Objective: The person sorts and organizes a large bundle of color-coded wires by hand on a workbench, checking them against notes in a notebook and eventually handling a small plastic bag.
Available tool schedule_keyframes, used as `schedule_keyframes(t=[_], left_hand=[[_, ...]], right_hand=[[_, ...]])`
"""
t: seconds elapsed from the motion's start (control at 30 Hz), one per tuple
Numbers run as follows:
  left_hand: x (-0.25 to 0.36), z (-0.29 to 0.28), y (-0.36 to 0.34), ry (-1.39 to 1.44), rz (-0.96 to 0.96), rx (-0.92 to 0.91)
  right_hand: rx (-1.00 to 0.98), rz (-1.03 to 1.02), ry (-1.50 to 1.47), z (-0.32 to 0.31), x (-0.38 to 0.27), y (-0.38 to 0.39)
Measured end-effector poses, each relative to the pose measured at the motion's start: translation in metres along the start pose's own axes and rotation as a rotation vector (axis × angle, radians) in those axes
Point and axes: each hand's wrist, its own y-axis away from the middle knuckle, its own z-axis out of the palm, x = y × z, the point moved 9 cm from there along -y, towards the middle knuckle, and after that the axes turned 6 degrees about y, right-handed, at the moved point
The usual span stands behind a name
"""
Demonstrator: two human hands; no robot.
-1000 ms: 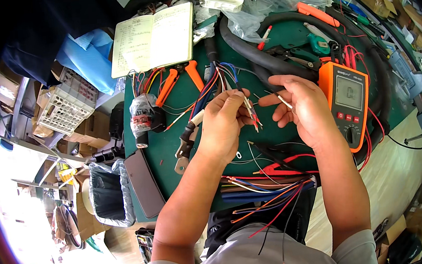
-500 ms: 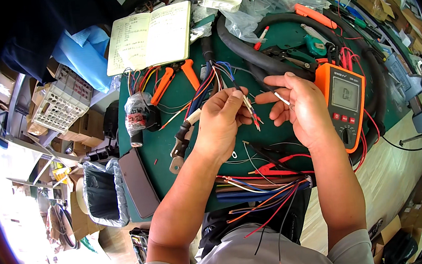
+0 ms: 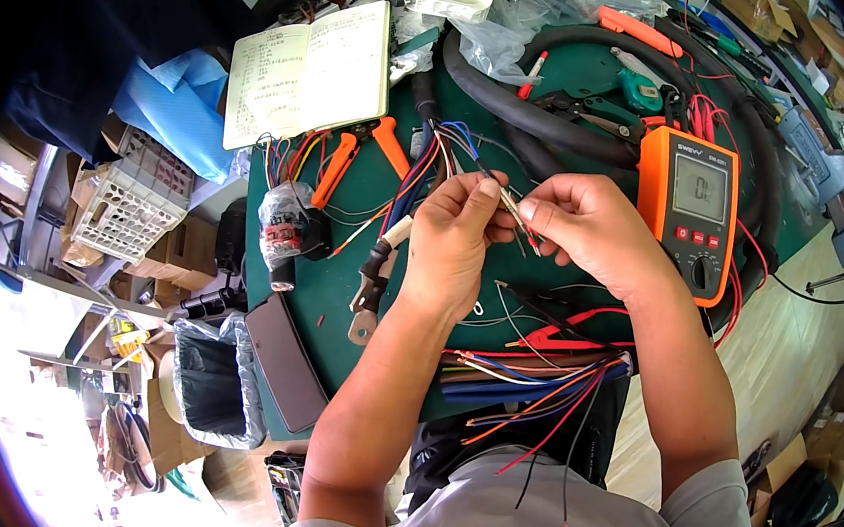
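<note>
My left hand [image 3: 459,230] is closed on a bunch of thin wires [image 3: 505,204], which fan out from the end of a thick black cable [image 3: 425,98]. Beside it, my right hand [image 3: 574,225] is closed on the same wires' pale tips, fingertips curled round them. A black connector with a metal lug [image 3: 369,293] lies left of my hands, and an orange multimeter [image 3: 688,210] with red leads is to their right. Below my hands lies another bundle of coloured wires [image 3: 523,380] at the bench edge.
The green mat [image 3: 343,280] holds an open notebook [image 3: 345,69], orange-handled pliers [image 3: 334,171], a wrapped connector [image 3: 282,236], coiled hoses [image 3: 486,72], a tape measure [image 3: 640,92] and a dark flat case [image 3: 288,365]. A lined bin [image 3: 213,377] stands left; crates and boxes crowd around.
My right hand has moved left and closed onto the wire ends beside my left hand; earlier its fingers were spread around a white piece.
</note>
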Motion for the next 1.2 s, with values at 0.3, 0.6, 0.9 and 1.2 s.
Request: schedule_keyframes(t=[0.3,0.6,0.9,1.2], left_hand=[[0.001,0.003,0.001,0.018,-0.006,-0.018],[0.002,0.01,0.004,0.033,-0.037,-0.043],[0.005,0.011,0.004,0.044,-0.015,-0.072],[0.001,0.01,0.002,0.047,-0.019,-0.048]], right_hand=[[-0.02,0.003,0.041,0.001,-0.002,0.001],[-0.006,0.011,0.058,0.0,0.002,0.0],[-0.005,0.017,0.045,0.0,0.001,0.001],[-0.012,0.034,0.062,-0.002,0.004,0.001]])
